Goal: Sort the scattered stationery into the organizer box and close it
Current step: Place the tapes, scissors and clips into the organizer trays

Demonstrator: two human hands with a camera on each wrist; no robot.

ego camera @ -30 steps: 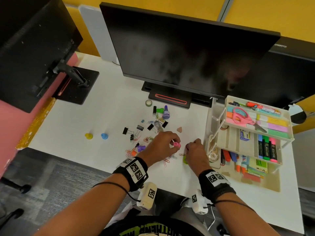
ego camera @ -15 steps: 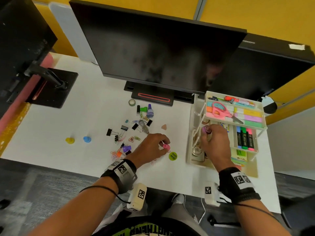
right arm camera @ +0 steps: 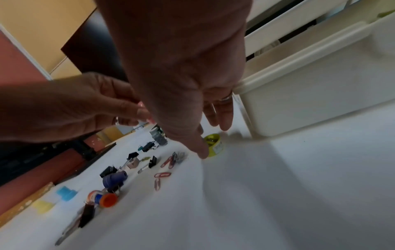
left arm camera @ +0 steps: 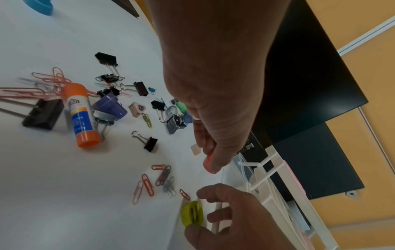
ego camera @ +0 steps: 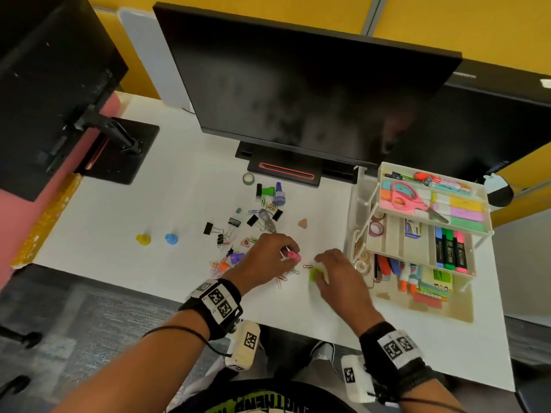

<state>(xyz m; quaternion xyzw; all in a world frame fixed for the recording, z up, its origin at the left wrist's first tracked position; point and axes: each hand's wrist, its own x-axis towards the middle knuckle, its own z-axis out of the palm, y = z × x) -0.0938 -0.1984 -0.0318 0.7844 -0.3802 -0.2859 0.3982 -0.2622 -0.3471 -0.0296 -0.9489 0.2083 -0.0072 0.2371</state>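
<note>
My left hand [ego camera: 287, 257] hovers over the scattered stationery and pinches a small pink item [ego camera: 294, 257], seen again in the left wrist view [left arm camera: 207, 162]. My right hand [ego camera: 325, 271] is low over a round green sharpener [ego camera: 314, 275] on the desk. Its thumb and straight fingers stand on either side of the sharpener [right arm camera: 214, 145] without a clear grip. The cream tiered organizer box [ego camera: 456, 310] stands open just to the right, with scissors, highlighters and sticky notes in its trays. Paper clips [left arm camera: 147, 184] lie between my hands.
Binder clips [left arm camera: 149, 143], a glue stick [left arm camera: 82, 115] and a purple cap [left arm camera: 110, 106] lie left of my hands. A yellow piece [ego camera: 143, 239] and a blue piece [ego camera: 171, 238] sit farther left. A tape roll [ego camera: 248, 178] lies by the monitor stand [ego camera: 286, 171]. The desk edge is near me.
My right hand carried a small purple item to the organizer's tray, then came back empty to the green sharpener. My left hand stayed put with the pink item.
</note>
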